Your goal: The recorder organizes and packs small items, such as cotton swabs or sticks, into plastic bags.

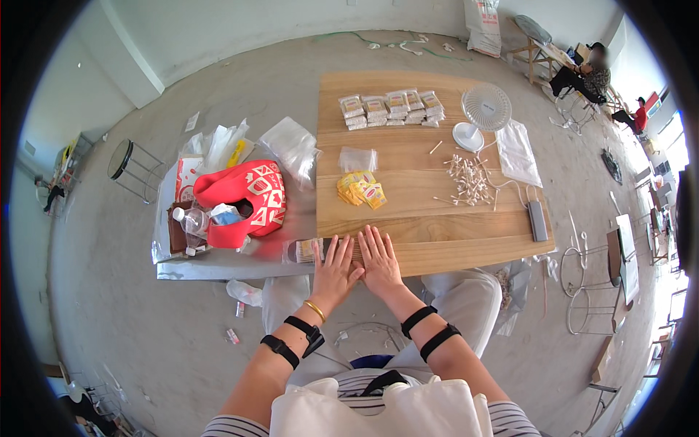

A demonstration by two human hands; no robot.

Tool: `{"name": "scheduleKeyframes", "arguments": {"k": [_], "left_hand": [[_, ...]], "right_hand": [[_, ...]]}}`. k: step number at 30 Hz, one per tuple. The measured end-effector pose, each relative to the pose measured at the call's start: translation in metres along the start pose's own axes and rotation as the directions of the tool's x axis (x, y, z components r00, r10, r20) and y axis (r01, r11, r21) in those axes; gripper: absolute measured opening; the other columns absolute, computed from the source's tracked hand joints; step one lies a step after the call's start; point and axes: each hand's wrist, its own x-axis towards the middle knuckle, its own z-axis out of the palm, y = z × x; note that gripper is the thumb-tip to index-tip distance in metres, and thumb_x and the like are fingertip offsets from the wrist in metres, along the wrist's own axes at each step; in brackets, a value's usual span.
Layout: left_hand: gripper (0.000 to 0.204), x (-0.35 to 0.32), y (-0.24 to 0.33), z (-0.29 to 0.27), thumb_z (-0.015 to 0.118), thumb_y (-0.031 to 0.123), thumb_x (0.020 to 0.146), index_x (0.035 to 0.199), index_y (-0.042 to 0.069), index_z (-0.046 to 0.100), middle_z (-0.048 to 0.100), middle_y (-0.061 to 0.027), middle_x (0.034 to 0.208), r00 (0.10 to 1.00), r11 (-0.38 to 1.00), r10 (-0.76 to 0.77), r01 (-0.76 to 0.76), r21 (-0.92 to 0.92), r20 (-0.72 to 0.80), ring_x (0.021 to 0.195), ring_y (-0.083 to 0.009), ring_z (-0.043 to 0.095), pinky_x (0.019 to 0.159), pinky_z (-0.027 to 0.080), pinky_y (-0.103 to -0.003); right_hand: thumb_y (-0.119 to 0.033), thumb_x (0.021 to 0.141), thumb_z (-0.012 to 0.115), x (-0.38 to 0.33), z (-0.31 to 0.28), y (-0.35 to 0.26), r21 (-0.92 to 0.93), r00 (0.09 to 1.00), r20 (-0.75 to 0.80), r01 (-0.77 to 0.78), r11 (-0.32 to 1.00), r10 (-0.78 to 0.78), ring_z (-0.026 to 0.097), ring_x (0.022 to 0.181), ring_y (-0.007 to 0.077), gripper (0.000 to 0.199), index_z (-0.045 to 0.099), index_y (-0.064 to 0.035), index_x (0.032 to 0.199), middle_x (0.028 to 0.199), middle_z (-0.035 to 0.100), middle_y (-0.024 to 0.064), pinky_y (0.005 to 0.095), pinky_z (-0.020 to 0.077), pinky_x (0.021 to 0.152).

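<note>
My left hand (336, 268) and my right hand (378, 258) lie flat, side by side, fingers spread, at the near edge of the wooden table (429, 237). Under their fingertips sits a clear packet of cotton swabs (309, 250); whether they grip it I cannot tell. Farther out on the table are several yellow sachets (361, 189), a small clear bag (358, 158), a loose pile of cotton swabs (467, 180) and a row of filled packets (392, 109) at the far edge.
A white desk fan (480, 113), a clear plastic sheet (518, 151) and a grey power bank (537, 220) stand at the table's right. At left, a red bag (247, 197), a water bottle (191, 220) and plastic bags (291, 149) rest on a low surface. Stools and seated people are around.
</note>
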Motion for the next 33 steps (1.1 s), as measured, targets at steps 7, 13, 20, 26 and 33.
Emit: {"name": "scheduleKeyframes", "arguments": {"k": [7,13,20,26,33], "left_hand": [[0.07,-0.001,-0.066,0.007,0.051,0.043,0.1,0.152,0.0,0.032,0.039,-0.0229,0.149,0.884,0.9,-0.393,0.312,-0.305,-0.253,0.141,-0.0411,0.032,0.119,0.018,-0.059],[0.055,-0.001,-0.114,0.018,0.053,0.049,0.101,0.121,-0.002,0.058,0.065,-0.0195,0.111,0.605,0.344,-0.795,0.512,-0.787,0.047,0.103,-0.0287,0.062,0.09,0.049,-0.043],[0.066,0.007,-0.12,0.031,0.063,0.059,0.091,0.072,-0.004,0.064,0.065,-0.017,0.068,0.504,0.348,-0.861,0.676,-0.65,0.063,0.064,-0.0315,0.064,0.065,0.05,-0.044],[0.058,0.012,-0.104,0.034,0.074,0.052,0.087,0.076,-0.005,0.068,0.065,-0.0112,0.068,0.518,0.25,-0.854,0.501,-0.829,0.056,0.063,-0.0195,0.058,0.061,0.045,-0.038],[0.051,0.01,-0.106,0.034,0.077,0.044,0.089,0.08,-0.006,0.069,0.063,-0.003,0.071,0.493,-0.037,-0.835,0.394,-0.918,0.246,0.066,-0.0114,0.051,0.062,0.043,-0.031]], "right_hand": [[-0.042,0.098,0.048,-0.002,-0.008,-0.003,0.003,0.998,0.045,-0.049,0.999,0.049,0.012,0.155,0.028,0.075,0.023,-0.0031,0.158,0.166,0.017,0.0146,0.0475,0.0066,0.126],[-0.041,0.098,0.048,0.004,0.001,-0.014,-0.016,0.997,0.038,-0.072,0.997,0.073,0.013,0.155,0.0274,0.075,0.022,-0.0037,0.158,0.166,0.018,0.0146,0.0483,0.0063,0.126],[-0.037,0.098,0.051,0.016,0.008,-0.04,0.037,0.999,0.012,-0.047,0.998,0.047,0.014,0.155,0.0264,0.073,0.024,-0.0049,0.158,0.166,0.018,0.0137,0.0497,0.0071,0.125],[-0.034,0.097,0.051,0.015,0.003,-0.04,0.041,0.997,-0.001,-0.078,0.996,0.078,0.015,0.154,0.0258,0.071,0.026,-0.007,0.157,0.166,0.021,0.0114,0.0499,0.0073,0.125],[-0.033,0.096,0.051,0.015,0.004,-0.044,0.016,0.997,-0.058,-0.042,0.999,0.043,0.018,0.154,0.0274,0.069,0.028,-0.0079,0.157,0.165,0.024,0.0104,0.0524,0.0097,0.124]]}}
